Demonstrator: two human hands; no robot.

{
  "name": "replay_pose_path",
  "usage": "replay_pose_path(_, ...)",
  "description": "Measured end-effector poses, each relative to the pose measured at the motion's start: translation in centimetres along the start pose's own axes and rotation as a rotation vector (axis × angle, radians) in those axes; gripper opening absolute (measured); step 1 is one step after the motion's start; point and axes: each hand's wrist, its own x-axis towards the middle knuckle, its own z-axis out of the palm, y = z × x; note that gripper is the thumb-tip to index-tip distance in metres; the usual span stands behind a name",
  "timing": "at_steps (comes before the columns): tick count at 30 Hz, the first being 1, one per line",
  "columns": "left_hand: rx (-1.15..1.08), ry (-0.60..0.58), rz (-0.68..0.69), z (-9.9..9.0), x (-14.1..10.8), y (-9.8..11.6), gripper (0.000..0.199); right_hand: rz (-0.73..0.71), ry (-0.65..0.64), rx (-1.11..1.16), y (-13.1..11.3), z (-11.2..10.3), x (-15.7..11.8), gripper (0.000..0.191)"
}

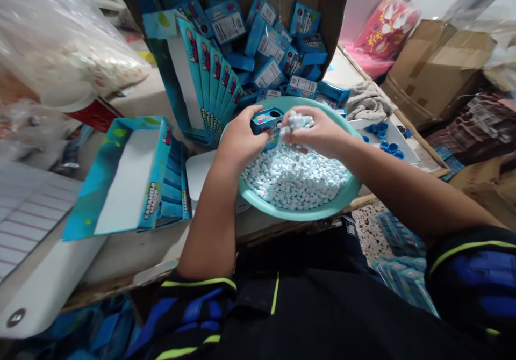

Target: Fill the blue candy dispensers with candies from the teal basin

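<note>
My left hand point(244, 134) is wrapped round a small blue box point(267, 121) with a dark round hole in its top, held over the left rim of a turquoise bowl point(300, 214). Beside it, my right hand point(316, 130) is closed on a heap of small pale candies point(299, 122), with some dropping from below the fingers. More pale blue and white candies point(294, 180) lie in the bowl under both hands.
Behind the bowl, a large carton point(334, 5) holds many small blue boxes point(269, 43). An open display box point(129, 177) stands at left, beside fanned blue cartons point(209, 80). Blue caps point(391, 148) lie in a white tray point(409, 148) at right.
</note>
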Motion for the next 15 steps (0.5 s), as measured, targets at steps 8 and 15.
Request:
replay_pose_path(8, -0.014, -0.104, 0.055, -0.1, -0.4, 0.3, 0.045, -0.107, 0.293, 0.129, -0.6, 0.2, 4.9, 0.043)
replay_pose_path(15, -0.016, -0.166, 0.113, 0.1, -0.6, -0.1, 0.05, -0.175, 0.274, 0.252, 1.0, 0.8, 5.8, 0.047)
